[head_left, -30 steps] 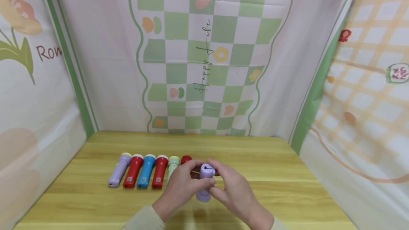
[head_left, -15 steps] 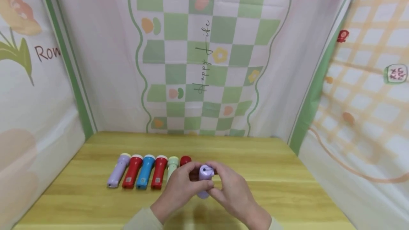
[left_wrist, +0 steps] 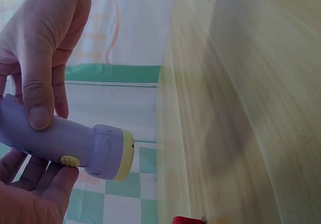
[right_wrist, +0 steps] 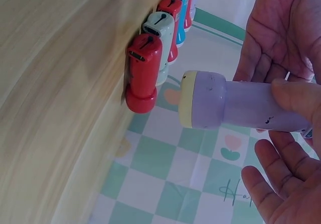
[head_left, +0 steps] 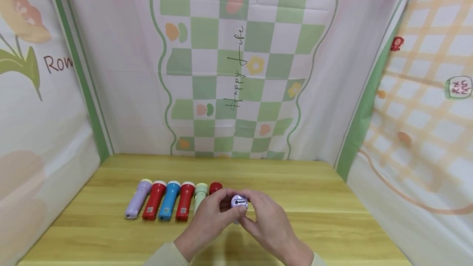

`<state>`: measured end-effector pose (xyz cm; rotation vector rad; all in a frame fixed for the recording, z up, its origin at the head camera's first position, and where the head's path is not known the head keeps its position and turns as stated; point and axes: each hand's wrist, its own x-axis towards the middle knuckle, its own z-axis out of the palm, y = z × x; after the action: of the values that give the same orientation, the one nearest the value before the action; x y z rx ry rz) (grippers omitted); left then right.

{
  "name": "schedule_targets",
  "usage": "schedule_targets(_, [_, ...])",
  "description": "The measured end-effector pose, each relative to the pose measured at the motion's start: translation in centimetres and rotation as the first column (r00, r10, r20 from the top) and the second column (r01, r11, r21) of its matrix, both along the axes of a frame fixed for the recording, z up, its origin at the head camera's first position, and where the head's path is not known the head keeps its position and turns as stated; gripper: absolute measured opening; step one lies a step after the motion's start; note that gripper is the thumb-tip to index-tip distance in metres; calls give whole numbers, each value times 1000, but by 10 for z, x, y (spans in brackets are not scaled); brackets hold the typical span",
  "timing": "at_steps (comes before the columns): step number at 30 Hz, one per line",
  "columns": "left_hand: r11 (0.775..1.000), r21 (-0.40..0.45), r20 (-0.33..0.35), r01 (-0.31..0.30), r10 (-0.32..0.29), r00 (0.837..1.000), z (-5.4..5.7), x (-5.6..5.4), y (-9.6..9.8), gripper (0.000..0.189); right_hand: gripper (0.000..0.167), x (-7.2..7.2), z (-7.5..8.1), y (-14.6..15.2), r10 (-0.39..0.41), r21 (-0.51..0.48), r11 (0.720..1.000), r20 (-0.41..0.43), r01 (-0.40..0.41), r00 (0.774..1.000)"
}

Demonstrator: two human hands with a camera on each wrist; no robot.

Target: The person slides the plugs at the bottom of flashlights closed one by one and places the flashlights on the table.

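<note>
Both hands hold a lilac flashlight (head_left: 238, 202) above the table, its tail with a dark slot turned up toward the head camera. In the left wrist view its pale-yellow-rimmed head points down toward the wood, and a yellow ridged switch (left_wrist: 69, 160) shows on the barrel. My left hand (head_left: 210, 213) grips it from the left; its fingertips lie close to the switch. My right hand (head_left: 269, 221) holds it from the right, with the thumb along the barrel in the left wrist view. Some of its fingers are spread in the right wrist view (right_wrist: 281, 179).
A row of flashlights lies left of the hands on the wooden table (head_left: 314, 204): lilac (head_left: 137, 201), red (head_left: 153, 202), blue (head_left: 169, 202), red (head_left: 184, 202), light green (head_left: 200, 197) and red (right_wrist: 144, 73). Printed cloth (head_left: 236, 73) hangs behind and at both sides.
The held flashlight has tilted: its tail now faces the head camera more directly, and its lower part has moved out of sight beneath the hands. The row of flashlights stays put.
</note>
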<state>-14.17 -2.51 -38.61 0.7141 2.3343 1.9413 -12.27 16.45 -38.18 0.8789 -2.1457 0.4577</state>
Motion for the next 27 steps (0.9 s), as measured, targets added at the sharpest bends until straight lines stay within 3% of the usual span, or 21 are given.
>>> schedule_targets(27, [1000,15,-18,24,-24,1000,-2,-3,3,46,47,-4,-7,3,5,17,1000,-81,-4,997])
